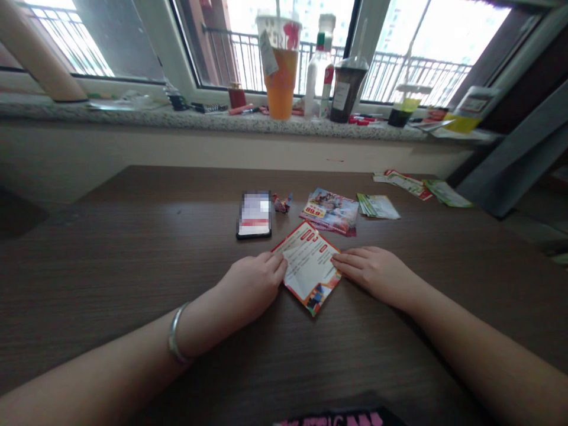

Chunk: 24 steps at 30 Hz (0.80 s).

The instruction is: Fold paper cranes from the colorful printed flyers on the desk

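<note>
A folded red-and-white printed leaflet (308, 263) lies on the dark wooden table (133, 266) in front of me, turned like a diamond. My left hand (252, 284) rests on its left edge with the fingers curled and pressed together on the paper. A silver bangle (175, 340) circles that wrist. My right hand (375, 272) lies flat, its fingertips pressing the leaflet's right corner.
Behind the leaflet lie a phone (254, 215), a small folded paper figure (282, 203), a colourful flyer (331, 211) and more leaflets (378, 206) further right. On the stone windowsill (177, 118) stand an orange drink cup (280, 68), a bottle (320, 68) and a dark drink cup (346, 86).
</note>
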### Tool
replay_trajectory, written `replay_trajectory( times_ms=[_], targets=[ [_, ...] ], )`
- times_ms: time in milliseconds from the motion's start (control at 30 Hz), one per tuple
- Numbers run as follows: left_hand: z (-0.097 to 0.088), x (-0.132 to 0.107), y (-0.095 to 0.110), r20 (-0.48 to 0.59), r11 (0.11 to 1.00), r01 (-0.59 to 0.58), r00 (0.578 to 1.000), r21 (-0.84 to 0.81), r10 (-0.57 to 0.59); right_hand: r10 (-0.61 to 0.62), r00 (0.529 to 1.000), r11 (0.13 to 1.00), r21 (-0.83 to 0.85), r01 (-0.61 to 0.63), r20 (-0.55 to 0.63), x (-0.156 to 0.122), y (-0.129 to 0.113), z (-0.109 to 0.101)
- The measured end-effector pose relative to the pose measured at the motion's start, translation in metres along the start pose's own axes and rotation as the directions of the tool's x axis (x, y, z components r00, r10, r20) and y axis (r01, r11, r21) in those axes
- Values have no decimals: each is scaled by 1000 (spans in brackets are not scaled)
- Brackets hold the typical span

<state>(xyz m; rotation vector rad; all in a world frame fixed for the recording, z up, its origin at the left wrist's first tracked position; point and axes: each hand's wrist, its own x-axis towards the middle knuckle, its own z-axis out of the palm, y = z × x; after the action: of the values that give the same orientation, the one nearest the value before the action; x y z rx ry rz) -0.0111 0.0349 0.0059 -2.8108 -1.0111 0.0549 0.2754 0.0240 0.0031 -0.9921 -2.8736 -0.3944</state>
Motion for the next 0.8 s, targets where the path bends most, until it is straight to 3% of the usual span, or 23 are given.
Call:
replay_trajectory(
  times_ms=[200,400,600,800],
  targets=[
    [-3,2,-2,8,1000,-7,1000,-5,7,2,999,1000,-7,-2,-46,-2,3,2],
    [-9,1,-4,-8,998,0,1000,-60,0,81,993,992,109,-71,-90,-3,8,7],
    [-3,1,-11,-135,996,-27,991,-90,15,180,979,962,227,-154,-99,-1,7,8],
    [15,4,-21,-318,978,76,938,-195,-136,325,940,905,323,-277,-105,2,2,6]
  ],
)
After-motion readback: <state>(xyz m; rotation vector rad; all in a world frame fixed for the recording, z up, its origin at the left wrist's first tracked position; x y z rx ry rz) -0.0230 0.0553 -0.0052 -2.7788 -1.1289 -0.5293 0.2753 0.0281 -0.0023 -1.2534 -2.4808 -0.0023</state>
